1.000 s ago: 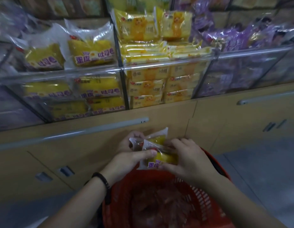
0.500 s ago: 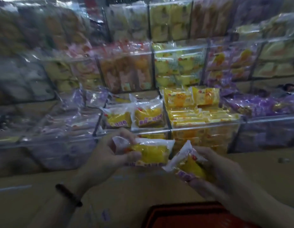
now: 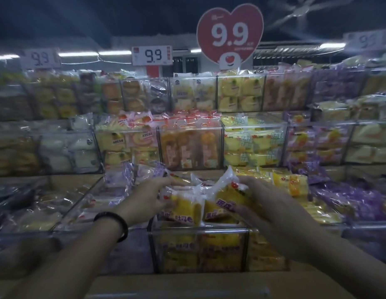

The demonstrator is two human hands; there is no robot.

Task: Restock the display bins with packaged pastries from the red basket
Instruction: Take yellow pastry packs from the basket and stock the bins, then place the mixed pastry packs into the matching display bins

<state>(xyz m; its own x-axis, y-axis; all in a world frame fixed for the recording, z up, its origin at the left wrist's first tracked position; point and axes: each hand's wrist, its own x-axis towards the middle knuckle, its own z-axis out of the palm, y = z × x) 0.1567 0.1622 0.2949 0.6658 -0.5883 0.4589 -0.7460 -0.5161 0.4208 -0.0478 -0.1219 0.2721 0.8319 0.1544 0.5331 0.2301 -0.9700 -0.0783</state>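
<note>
Beneath the fingers [image 3: 254, 187], left hand [image 3: 151, 196] and right hand [image 3: 265, 203] each gripping a yellow packet [image 3: 185, 207], sits the clear bin [image 3: 198, 231]: best lower both flat, labels forward.

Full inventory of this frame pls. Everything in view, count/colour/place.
front bin: one, clear, bottom centre, stocked with yellow packs
left pack: one, yellow pastry in clear wrapper, held over the front bin
right pack: one, same yellow kind, tilted, touching the left pack
purple packs: many, purple, lower right bins
orange packs: several, orange, middle tier, centre bin
heart sign: one, red, "9.9", top centre
price cards: three, white, "9.9", along the top
wristband: one, black, left wrist
left hand: grips the left pack
right hand: grips the right pack
</note>
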